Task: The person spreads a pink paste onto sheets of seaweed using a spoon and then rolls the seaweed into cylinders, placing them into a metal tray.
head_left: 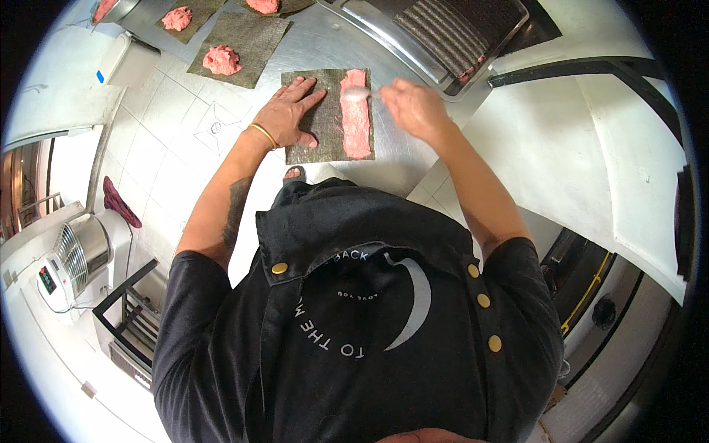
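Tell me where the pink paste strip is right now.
In the head view, the pink paste strip lies along the right side of the dark green sheet, between the left hand and the right hand.

At the frame's upper centre, my left hand point(286, 111) lies on the sheet point(329, 142), left of the meat strip point(356, 129); my right hand point(415, 109), holding a utensil point(357, 93), is to its right.

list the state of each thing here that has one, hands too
front seaweed sheet: flat, partly covered
pink paste strip: spread in a long band
spoon: blurred, at the paste strip
left hand: open, fingers spread on the sheet
right hand: curled at the spoon, blurred
paste lumps behind: heaped, unspread
machine display: lit
purple cloth: rumpled
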{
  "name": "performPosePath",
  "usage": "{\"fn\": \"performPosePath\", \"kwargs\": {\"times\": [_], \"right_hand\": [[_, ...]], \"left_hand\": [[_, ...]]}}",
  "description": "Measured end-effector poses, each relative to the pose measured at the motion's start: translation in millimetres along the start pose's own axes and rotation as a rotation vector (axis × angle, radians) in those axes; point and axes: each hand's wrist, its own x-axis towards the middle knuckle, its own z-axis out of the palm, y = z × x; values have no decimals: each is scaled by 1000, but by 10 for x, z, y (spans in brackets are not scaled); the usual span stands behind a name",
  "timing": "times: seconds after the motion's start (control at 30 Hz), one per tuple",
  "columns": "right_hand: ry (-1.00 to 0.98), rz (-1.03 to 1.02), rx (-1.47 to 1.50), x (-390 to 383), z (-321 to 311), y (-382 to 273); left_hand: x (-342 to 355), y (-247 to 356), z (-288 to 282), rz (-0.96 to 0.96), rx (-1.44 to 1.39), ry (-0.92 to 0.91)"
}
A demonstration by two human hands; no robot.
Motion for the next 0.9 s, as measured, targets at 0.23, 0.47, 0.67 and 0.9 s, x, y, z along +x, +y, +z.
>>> {"fn": "performPosePath", "kwargs": {"times": [0.23,0.47,0.67,0.9], "right_hand": [[-43,95,319,-231,-226,163],[-71,1,396,-319,13,117],[-137,-137,361,-504,-80,-135],[-185,-183,334,-563,100,-304]], "left_hand": [[67,-32,-171,29,86,-28],[13,102,21,-44,41,-9],[20,47,16,-6,37,0],[25,55,11,-15,45,-9]]}}
